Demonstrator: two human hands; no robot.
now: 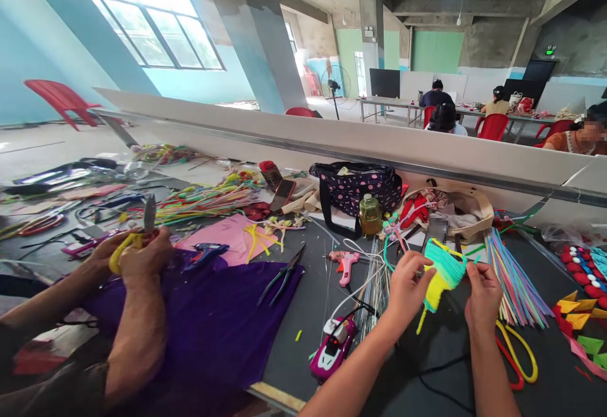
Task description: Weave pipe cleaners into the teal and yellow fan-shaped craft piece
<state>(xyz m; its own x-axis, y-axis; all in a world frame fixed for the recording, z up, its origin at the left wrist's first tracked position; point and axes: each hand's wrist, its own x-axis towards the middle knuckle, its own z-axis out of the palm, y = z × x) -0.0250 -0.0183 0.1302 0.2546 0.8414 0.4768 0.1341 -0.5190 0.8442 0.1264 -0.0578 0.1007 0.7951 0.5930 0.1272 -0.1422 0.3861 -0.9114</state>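
Observation:
Over the dark table, a turquoise-and-yellow fuzzy craft piece [440, 271] hangs between my hands; it looks made of chenille stems laid side by side. My left hand [408, 287] pinches its left edge between thumb and fingers. At its right corner my right hand [482, 290] has its fingertips closed on the same piece, where a short turquoise end sticks up. A yellow stem dangles from the bottom. Just beyond my right hand lies a bundle of pastel chenille stems [515, 281]. Below it rest yellow-handled scissors [524, 357], partly hidden by my right forearm.
A pink glue gun [345, 265] and a purple power strip [332, 350] with cables lie left of my arms. Beyond stand a bottle [368, 215] and a dotted bag [363, 189]. At left, a co-worker's hands [142, 256] hold scissors above purple cloth [213, 322] with pliers [284, 275].

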